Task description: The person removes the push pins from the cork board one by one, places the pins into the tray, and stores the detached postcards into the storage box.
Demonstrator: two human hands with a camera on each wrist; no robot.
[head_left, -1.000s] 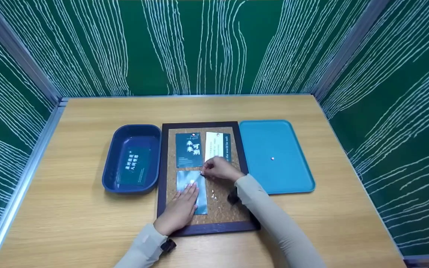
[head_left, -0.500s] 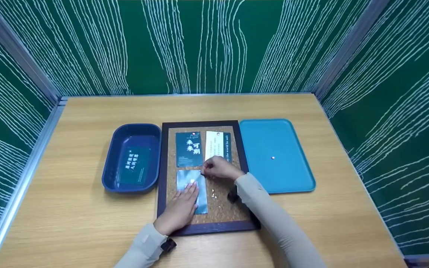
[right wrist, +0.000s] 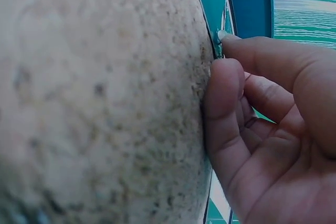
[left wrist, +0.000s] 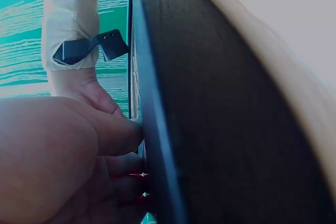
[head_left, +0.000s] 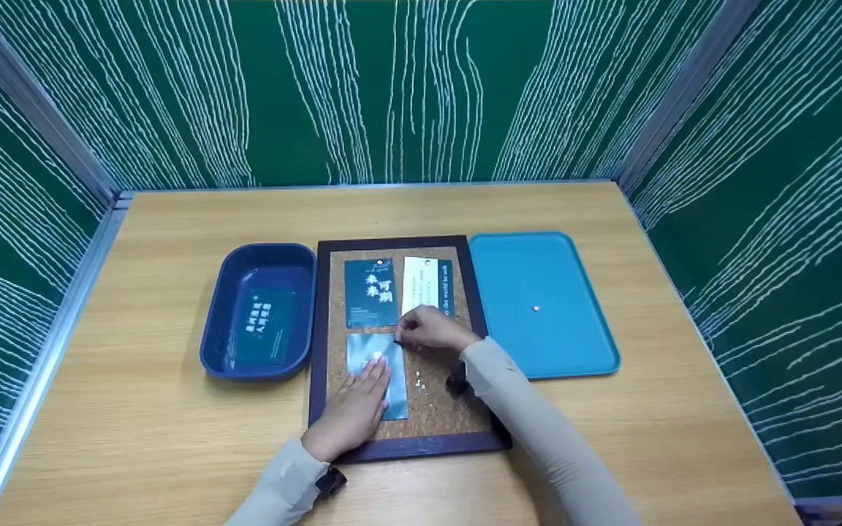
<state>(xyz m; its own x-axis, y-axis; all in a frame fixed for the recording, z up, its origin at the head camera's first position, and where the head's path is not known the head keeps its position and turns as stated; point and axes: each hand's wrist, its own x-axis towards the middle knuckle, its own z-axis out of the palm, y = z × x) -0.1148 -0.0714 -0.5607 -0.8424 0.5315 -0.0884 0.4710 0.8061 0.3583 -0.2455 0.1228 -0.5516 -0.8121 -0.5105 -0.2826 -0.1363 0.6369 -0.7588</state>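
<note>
My left hand lies with its fingers spread flat on a shiny light-blue card, holding it against the cork board. At the card's top right corner, my right hand pinches a small push pin between thumb and forefinger. The pin is mostly hidden by the fingertips in the right wrist view. Above, a dark teal card and a cream-and-teal card are pinned to the cork. In the left wrist view, the board's dark frame blocks most of the card.
Several clear pins lie on the cork right of the light-blue card. A navy bin holding another teal card stands to the left. On the right is a flat blue tray with one small pin.
Both hands stay almost where they were. The right fingertips shift only very slightly at the card's corner.
</note>
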